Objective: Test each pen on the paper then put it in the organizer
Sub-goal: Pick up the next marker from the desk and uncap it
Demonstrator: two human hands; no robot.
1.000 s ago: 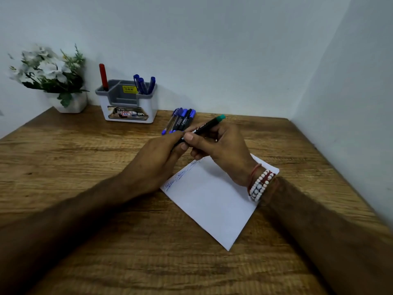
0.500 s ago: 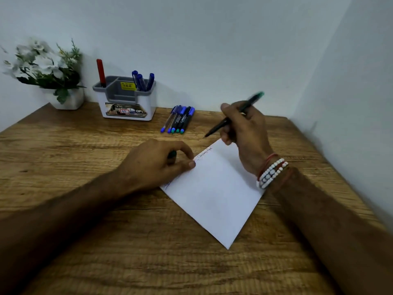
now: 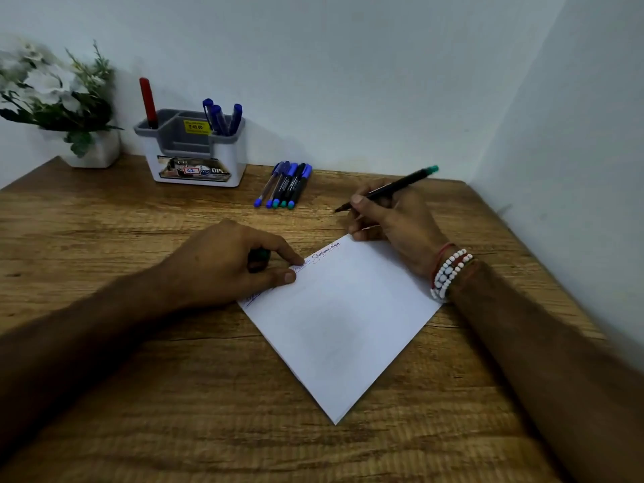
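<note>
A wooden bench (image 3: 104, 360) set in a corner of pale walls is seen from the head camera. A white paper (image 3: 345, 325) is laid on it at an angle, one corner pointing toward the viewer, with lines of handwriting along its upper left edge.

The left hand (image 3: 230, 263) is rested on the bench at that edge, its fingertips pressed on the paper. A dark cap (image 3: 258, 259) is enclosed in its grip, curled shut around it, only part of the cap being visible between thumb and fingers.

The right hand (image 3: 393, 217) is placed at the far corner of the paper, a beaded bracelet (image 3: 449, 273) being worn at the wrist. A black pen (image 3: 386, 188) with a green end is pinched in its grip between thumb and fingers. The pen is tilted, green end up and to the right, uncapped tip down and to the left over bare wood just beyond the paper's corner; whether the tip touches the bench cannot be told.

A row of pens (image 3: 285, 184) is laid side by side on the bench, between the right hand and the organizer (image 3: 195, 151). The organizer is stood against the back wall; a red pen (image 3: 148, 102) is held in its left compartment and blue pens (image 3: 221, 116) in its right one. A potted plant (image 3: 59, 99) with white flowers is stood at the far left.
</note>
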